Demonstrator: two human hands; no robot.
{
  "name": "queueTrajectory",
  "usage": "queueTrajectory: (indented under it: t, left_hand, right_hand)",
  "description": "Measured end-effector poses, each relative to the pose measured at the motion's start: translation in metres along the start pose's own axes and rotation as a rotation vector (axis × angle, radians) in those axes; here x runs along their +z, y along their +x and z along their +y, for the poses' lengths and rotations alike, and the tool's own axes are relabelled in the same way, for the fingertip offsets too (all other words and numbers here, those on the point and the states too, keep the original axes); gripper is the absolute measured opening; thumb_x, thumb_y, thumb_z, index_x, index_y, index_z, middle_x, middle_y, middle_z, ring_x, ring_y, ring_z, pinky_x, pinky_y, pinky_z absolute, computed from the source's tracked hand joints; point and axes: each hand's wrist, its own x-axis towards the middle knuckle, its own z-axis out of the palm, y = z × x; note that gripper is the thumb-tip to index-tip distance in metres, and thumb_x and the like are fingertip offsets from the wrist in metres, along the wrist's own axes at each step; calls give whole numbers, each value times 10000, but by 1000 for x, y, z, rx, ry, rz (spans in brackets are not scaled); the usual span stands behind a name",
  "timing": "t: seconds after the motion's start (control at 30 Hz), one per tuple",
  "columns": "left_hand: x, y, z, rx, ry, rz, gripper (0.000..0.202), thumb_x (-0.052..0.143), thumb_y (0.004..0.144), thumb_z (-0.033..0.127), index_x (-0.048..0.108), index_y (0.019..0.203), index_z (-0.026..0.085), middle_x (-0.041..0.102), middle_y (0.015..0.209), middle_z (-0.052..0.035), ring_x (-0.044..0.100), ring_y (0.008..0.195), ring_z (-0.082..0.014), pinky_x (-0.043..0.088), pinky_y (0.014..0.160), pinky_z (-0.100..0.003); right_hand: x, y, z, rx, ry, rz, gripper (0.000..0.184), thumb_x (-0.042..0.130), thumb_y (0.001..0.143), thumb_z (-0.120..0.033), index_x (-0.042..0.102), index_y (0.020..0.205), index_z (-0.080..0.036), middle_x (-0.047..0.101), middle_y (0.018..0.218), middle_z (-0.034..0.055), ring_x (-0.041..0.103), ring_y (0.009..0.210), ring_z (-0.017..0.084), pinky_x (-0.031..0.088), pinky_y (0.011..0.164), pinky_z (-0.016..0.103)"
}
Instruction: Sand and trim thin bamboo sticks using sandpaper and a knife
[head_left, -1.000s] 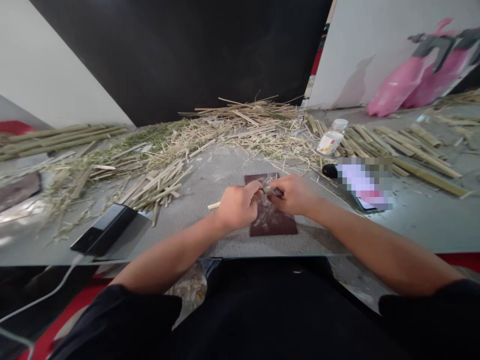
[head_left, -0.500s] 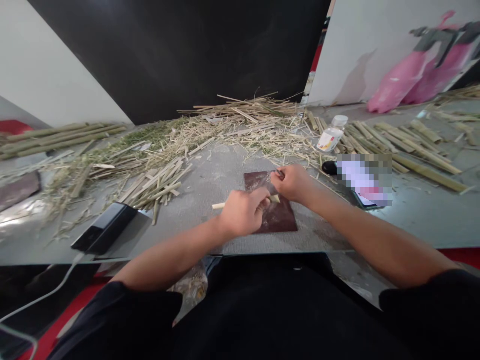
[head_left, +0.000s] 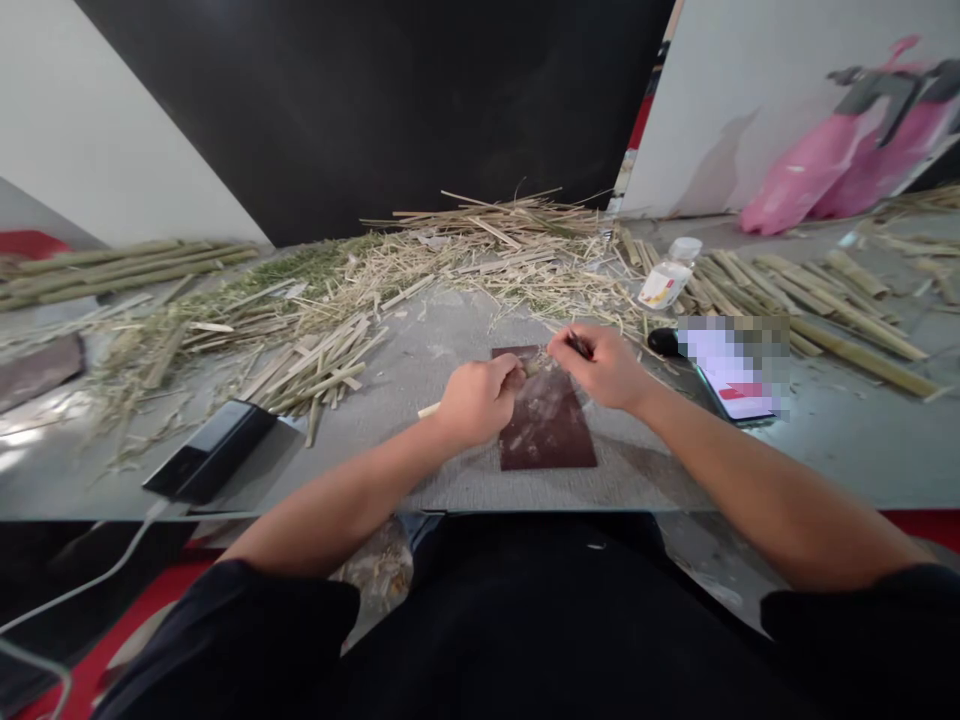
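Note:
My left hand (head_left: pixel 477 402) is closed around a pale stalk (head_left: pixel 428 410). One end of the stalk pokes out behind the hand at the left, and the other shows past the fingertips. Opposite it, my right hand (head_left: pixel 600 368) grips a small dark tool (head_left: pixel 580 345), mostly covered by the fingers; its exact kind is not clear. The fingers of my right hand are close to the stalk's far end, where pale shavings or fibres show. Both hands are above a dark red-brown mat (head_left: pixel 551 435) dusted with pale scraps.
Shavings and split strips (head_left: pixel 330 365) are heaped along the back and left. Cut stalks (head_left: pixel 840 300), a clear bottle (head_left: pixel 667 275) and a lit phone (head_left: pixel 735 375) lie or stand at right. Pink spray bottles (head_left: pixel 802 170) stand behind. A black device (head_left: pixel 214 455) with a cable sits front left.
My left hand has drawn back from the middle of the mat toward its left edge, tilting the stalk's far end upward. My right hand has turned slightly, and more of the dark tool shows.

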Motion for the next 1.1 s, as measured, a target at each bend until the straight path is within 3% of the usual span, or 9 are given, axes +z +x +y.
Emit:
queueTrajectory:
  t: [0.13, 0.27, 0.4, 0.53, 0.7, 0.8, 0.9, 1.0, 1.1]
  left_hand:
    - [-5, 7, -8, -67, 82, -22, 244, 472, 1061, 270, 655, 912, 210, 696, 731, -44, 621, 649, -213, 339, 616, -319]
    - [-8, 16, -20, -134, 126, -55, 251, 467, 1061, 253, 656, 900, 215, 726, 791, -64, 642, 706, -234, 343, 623, -323]
    - [-10, 22, -30, -178, 111, -59, 261, 475, 1037, 209, 605, 810, 214, 690, 747, -61, 600, 653, -215, 347, 617, -325]
    - [-17, 24, -32, -218, -64, -56, 208, 539, 981, 182, 626, 793, 203, 653, 700, -40, 560, 609, -181, 373, 605, -316]
    - [-23, 19, -24, -248, -723, -145, 174, 678, 949, 338, 722, 976, 172, 665, 795, -43, 650, 688, -175, 525, 615, -302]
    - [-25, 12, -17, -180, -962, -162, 299, 748, 926, 436, 719, 1053, 166, 636, 742, -19, 648, 658, -169, 562, 626, -317]
    - [-30, 6, -11, 54, -845, 21, 294, 765, 948, 460, 732, 1006, 174, 666, 772, -36, 644, 683, -168, 538, 651, -319]
    - [-34, 2, -8, 448, -492, 270, 143, 715, 1005, 341, 774, 952, 221, 707, 868, -51, 654, 804, -182, 507, 778, -368]
    - [-32, 1, -10, 742, -156, 363, 182, 648, 1031, 230, 807, 978, 300, 736, 946, -43, 647, 935, -207, 424, 902, -438]
  right_hand:
    - [-9, 14, 46, 164, -227, 212, 243, 705, 899, -426, 636, 1002, -217, 675, 829, 52, 603, 739, 228, 463, 724, 367]
    - [-14, 23, 91, 179, -358, 157, 525, 718, 784, -231, 641, 1298, -158, 746, 1222, 191, 698, 1063, 341, 533, 935, 456]
    - [-10, 29, 111, 120, -474, 88, 426, 658, 863, -248, 700, 1272, -139, 761, 1192, 208, 706, 1084, 374, 535, 1003, 518]
    - [-8, 38, 115, 59, -522, 221, 435, 622, 889, -241, 698, 1301, -124, 690, 1332, 245, 650, 1230, 394, 503, 1082, 546]
    - [-6, 38, 84, -122, -414, 316, 207, 606, 947, -360, 725, 1003, -201, 730, 1126, 178, 654, 1127, 355, 495, 1057, 530]
    - [2, 23, 42, -164, -232, 292, 362, 566, 1010, -517, 674, 827, -224, 716, 928, 125, 647, 970, 310, 501, 961, 488]
    - [18, 3, 2, 36, 190, -20, 588, 496, 1012, -742, 669, 759, -240, 650, 731, 70, 598, 713, 237, 490, 713, 404]
    - [36, -13, -26, 253, 660, -394, 635, 532, 930, -859, 718, 814, -263, 679, 735, 62, 586, 643, 216, 477, 625, 376]
    - [43, -15, -39, 386, 995, -463, 488, 768, 844, -733, 721, 827, -247, 664, 754, 32, 578, 657, 182, 490, 629, 338]
